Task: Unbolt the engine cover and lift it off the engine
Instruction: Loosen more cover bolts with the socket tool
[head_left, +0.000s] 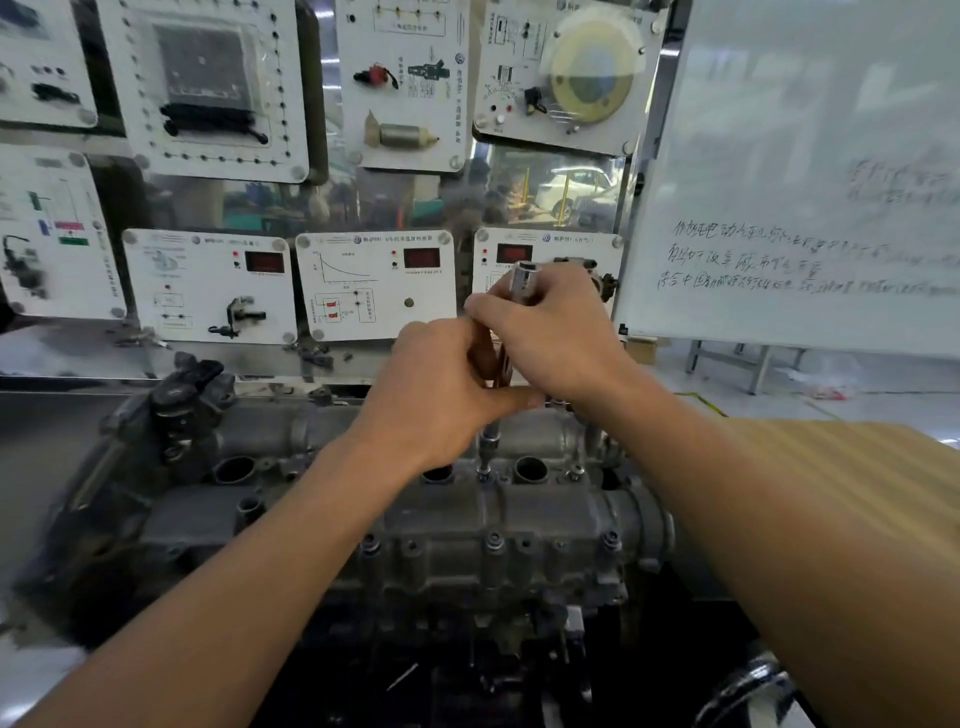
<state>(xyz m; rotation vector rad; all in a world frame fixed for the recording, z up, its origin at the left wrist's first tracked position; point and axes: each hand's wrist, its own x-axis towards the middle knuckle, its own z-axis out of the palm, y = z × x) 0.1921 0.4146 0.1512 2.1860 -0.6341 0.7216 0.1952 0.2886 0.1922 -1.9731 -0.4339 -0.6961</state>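
Note:
A grey metal engine cover (467, 530) lies across the engine in the lower middle, with several bolts along its front edge and round plug holes on top. A socket on an extension bar (490, 447) stands upright on a bolt near the cover's top middle. Above it, my right hand (556, 332) grips a metal wrench handle (524, 280) whose end sticks up out of my fist. My left hand (441, 389) is curled around the tool's shaft just below, thumb stretched to the right. Both hands hide the tool's middle part.
Behind the engine stands a wall of white training panels (374, 286) with sensors and red displays. A whiteboard (805, 182) with handwriting leans at the right. A black sensor housing (182, 400) rises at the engine's left end. The steel bench top (52, 441) runs along the left.

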